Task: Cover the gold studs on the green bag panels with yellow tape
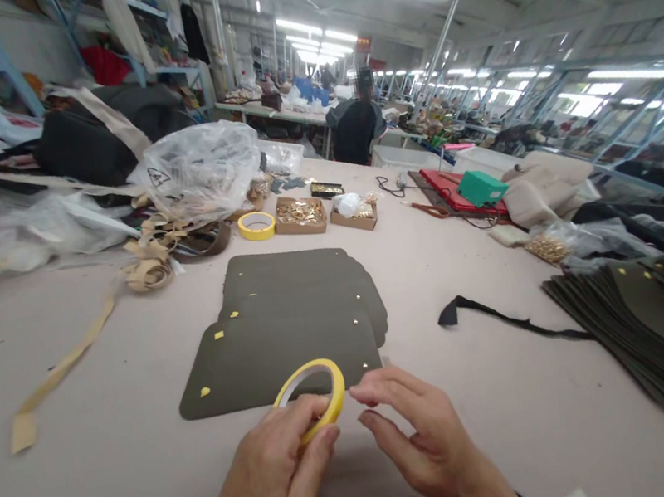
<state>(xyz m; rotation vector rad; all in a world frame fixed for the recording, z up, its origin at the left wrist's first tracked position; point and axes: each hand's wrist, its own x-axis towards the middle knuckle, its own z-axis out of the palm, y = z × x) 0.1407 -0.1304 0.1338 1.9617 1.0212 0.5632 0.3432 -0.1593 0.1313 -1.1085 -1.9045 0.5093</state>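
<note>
My left hand (pixel 272 468) is closed round a roll of yellow tape (pixel 337 390), which it holds upright near the table's front edge. Just right of the roll, my right hand (pixel 421 432) has its thumb and fingertips apart, and nothing shows between them. Beyond both hands lie overlapping dark green panels (pixel 296 342) with rounded corners. Small yellow tape pieces stick to their left side, and small metal studs show on their right side.
A second yellow tape roll (pixel 256 226) lies beside a box of gold-coloured parts (pixel 300 215). A black strip (pixel 507 321) reaches toward stacked dark panels (pixel 652 324) at right. Plastic bags (pixel 202 168) and tan strips (pixel 150 269) lie at left. A person (pixel 356 127) sits farther back.
</note>
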